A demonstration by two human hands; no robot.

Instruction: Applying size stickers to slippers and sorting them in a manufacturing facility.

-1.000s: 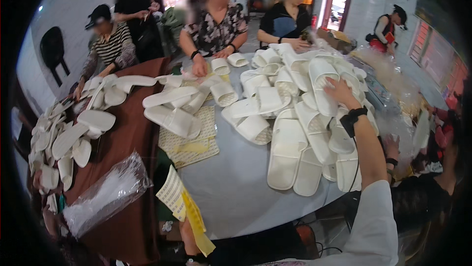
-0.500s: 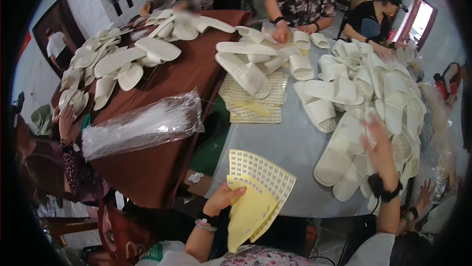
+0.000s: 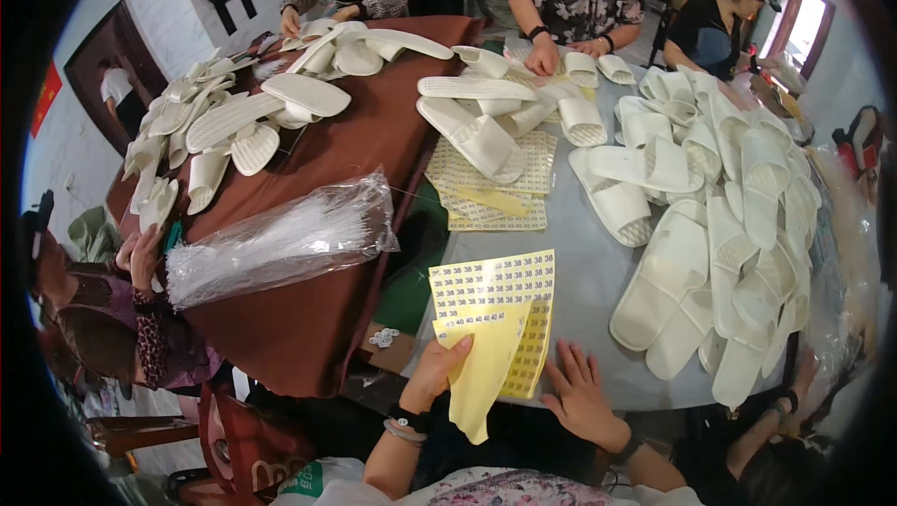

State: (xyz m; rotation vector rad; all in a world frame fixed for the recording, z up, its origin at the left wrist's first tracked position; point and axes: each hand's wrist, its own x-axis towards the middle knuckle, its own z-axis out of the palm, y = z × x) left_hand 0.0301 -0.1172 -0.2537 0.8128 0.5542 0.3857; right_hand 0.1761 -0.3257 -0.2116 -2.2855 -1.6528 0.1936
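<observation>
Yellow sticker sheets (image 3: 481, 356) printed with rows of small labels are held up near the table's front edge. My left hand (image 3: 439, 373) is closed on their left side, thumb across the front. Just right of the sheets my right hand (image 3: 586, 403) lies open with fingers apart at the edge of the grey table (image 3: 579, 291); nothing shows in it. Beyond it on the right rises a heap of white slippers (image 3: 738, 207). More sticker sheets (image 3: 495, 198) lie farther back, partly under other white slippers (image 3: 476, 137).
To the left, a brown-covered table (image 3: 299, 319) carries more white slippers (image 3: 266, 104) and a clear bag of thin white strips (image 3: 280, 240). Several people work around both tables. Another person's arm (image 3: 780, 413) reaches in at the lower right. A red bag (image 3: 243, 441) is at lower left.
My right hand has come from the slipper heap down and left to the table's edge beside the sheets. The held sheets are turned more upright and face me more.
</observation>
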